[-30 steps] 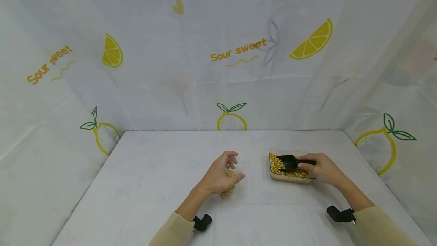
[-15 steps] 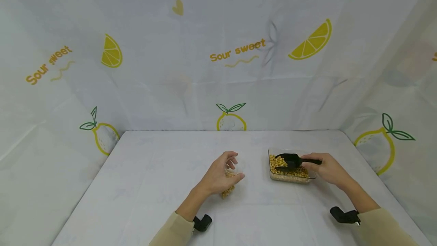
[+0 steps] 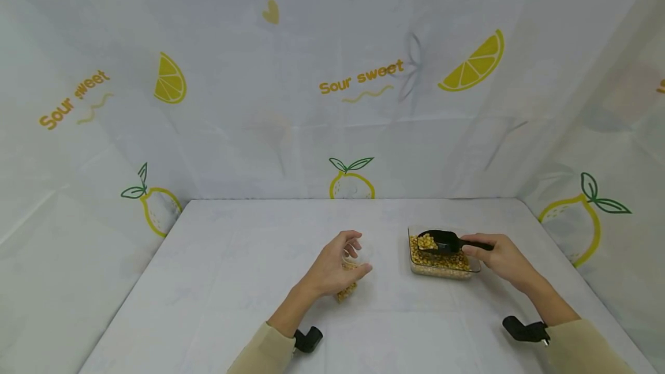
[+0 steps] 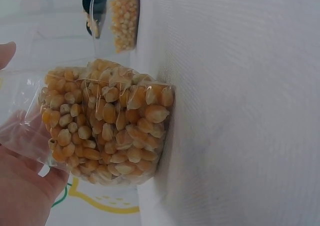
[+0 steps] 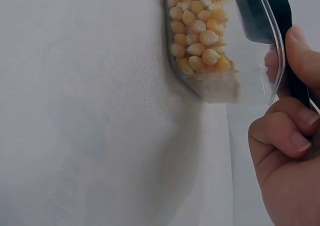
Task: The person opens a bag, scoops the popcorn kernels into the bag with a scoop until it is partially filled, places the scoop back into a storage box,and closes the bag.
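Observation:
My left hand (image 3: 332,264) curves its fingers and thumb round the upper part of a clear plastic bag (image 4: 107,126), which stands on the table with corn kernels filling its lower part. In the head view the hand hides much of the bag. Over to the right, my right hand (image 3: 503,258) grips the handle of a black scoop (image 3: 448,240). Corn kernels (image 3: 427,242) lie in the scoop's front end, and its bowl is over a clear rectangular container (image 3: 441,272). More kernels (image 5: 197,33) fill the container's lower part.
A white cloth covers the table (image 3: 249,281), whose back edge meets a hanging sheet (image 3: 234,103) printed with lemons. Black wrist mounts (image 3: 309,339) sit on both forearms above the table.
The scoop has risen out of the kernels and moved slightly right, now carrying some at its front. My right hand shifted right with it; my left hand and the bag stayed put.

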`<state>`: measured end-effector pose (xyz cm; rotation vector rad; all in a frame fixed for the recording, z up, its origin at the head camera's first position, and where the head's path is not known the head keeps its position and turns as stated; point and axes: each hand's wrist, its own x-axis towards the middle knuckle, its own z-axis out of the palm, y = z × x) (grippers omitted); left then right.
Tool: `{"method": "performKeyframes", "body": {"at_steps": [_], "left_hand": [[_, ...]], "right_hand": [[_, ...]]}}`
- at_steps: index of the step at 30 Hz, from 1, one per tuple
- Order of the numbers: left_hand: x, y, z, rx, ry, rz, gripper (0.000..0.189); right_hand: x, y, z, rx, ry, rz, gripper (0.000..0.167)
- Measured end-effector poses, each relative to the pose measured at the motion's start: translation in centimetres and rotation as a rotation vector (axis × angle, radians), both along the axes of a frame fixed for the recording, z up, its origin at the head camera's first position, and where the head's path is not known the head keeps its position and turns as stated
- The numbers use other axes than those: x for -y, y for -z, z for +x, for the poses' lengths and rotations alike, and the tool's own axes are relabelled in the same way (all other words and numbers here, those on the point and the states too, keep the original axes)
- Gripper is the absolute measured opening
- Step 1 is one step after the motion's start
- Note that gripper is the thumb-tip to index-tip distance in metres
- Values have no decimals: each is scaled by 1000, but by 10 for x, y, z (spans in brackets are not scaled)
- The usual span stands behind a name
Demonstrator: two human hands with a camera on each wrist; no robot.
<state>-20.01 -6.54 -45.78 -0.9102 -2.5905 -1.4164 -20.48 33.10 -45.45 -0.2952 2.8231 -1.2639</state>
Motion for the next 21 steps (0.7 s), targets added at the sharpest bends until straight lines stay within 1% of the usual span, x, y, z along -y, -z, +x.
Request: {"method": "performKeyframes", "body": {"at_steps": [1, 5, 8, 11, 17, 21], "left_hand": [[0, 0, 0, -1, 2, 0, 62], [0, 1, 0, -15, 8, 2, 61], [0, 0, 0, -11, 8, 1, 61], [0, 0, 0, 0, 7, -1, 62], [0, 0, 0, -7, 6, -9, 62], [0, 0, 0, -17, 6, -7, 62]], "right_hand": [[0, 0, 0, -1, 5, -2, 43], [-1, -2, 1, 32, 19, -86, 45], [-2, -3, 1, 49, 20, -149, 47], [-1, -5, 2, 43, 16, -163, 47], [0, -10, 4, 49, 15, -164, 49], [1, -14, 5, 33, 5, -158, 49]]}}
